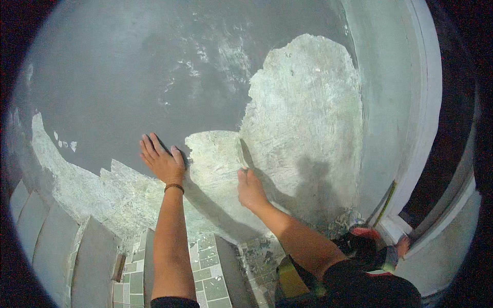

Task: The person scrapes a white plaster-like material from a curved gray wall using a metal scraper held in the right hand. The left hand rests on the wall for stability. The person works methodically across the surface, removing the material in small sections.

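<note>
My left hand [163,161] lies with its fingers spread on the dark grey coating of the wall [115,92], a beaded bracelet [174,188] at its wrist. To its right, my right hand [250,188] grips a scraper [241,153], seen nearly edge-on, with its blade against the pale bared patch [215,154]. That patch has a ragged edge near my left thumb and joins a taller bared area [308,100] on the right. Small white flecks show in the grey coating at the upper middle and far left.
Stair steps with tiled treads [215,287] run along the wall's foot, with pale flakes on them. A brown block [119,267] sits on one step. On the right, a yellowish stick [386,202] leans by a white frame [427,115], near a red item [366,233].
</note>
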{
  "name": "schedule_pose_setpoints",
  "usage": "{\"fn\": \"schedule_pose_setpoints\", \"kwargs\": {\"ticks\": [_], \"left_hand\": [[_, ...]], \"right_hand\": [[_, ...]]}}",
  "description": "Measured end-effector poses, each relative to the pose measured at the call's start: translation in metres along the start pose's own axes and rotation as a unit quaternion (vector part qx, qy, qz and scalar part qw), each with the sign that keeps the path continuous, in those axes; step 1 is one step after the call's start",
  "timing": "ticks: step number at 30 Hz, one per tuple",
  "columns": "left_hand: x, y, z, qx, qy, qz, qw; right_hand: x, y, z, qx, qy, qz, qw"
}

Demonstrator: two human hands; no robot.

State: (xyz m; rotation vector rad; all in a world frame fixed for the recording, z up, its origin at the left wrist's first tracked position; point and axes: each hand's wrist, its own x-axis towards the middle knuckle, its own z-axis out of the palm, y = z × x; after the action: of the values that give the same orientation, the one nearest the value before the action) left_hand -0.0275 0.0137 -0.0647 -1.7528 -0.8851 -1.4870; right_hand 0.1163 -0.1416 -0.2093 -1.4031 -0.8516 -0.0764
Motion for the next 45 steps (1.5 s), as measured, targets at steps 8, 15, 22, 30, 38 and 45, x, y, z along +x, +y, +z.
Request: {"fn": "schedule_pose_setpoints", "kwargs": {"ticks": [8,15,22,30,38,45], "left_hand": [[-0.002,-0.002,0.004,-0.003,-0.008,-0.016,1.000],[-0.004,-0.001,0.003,-0.021,-0.011,-0.028,0.999],[-0.002,0.000,0.002,-0.004,-0.006,-0.033,0.999],[-0.004,0.000,0.003,-0.019,0.004,-0.029,0.999],[-0.003,0.002,0.001,-0.020,-0.003,-0.033,0.999],[-0.003,0.002,0.000,-0.020,0.004,-0.031,0.999]], "right_hand": [[0.065,-0.019,-0.172,-0.170,-0.023,-0.123,0.978],[0.097,-0.025,-0.181,-0.136,0.030,-0.317,0.938],[0.094,-0.008,-0.153,-0.148,0.042,-0.264,0.952],[0.118,-0.016,-0.170,-0.221,0.020,-0.278,0.935],[0.129,-0.024,-0.193,-0.229,-0.001,-0.310,0.923],[0.134,-0.032,-0.198,-0.302,-0.022,-0.268,0.914]]}}
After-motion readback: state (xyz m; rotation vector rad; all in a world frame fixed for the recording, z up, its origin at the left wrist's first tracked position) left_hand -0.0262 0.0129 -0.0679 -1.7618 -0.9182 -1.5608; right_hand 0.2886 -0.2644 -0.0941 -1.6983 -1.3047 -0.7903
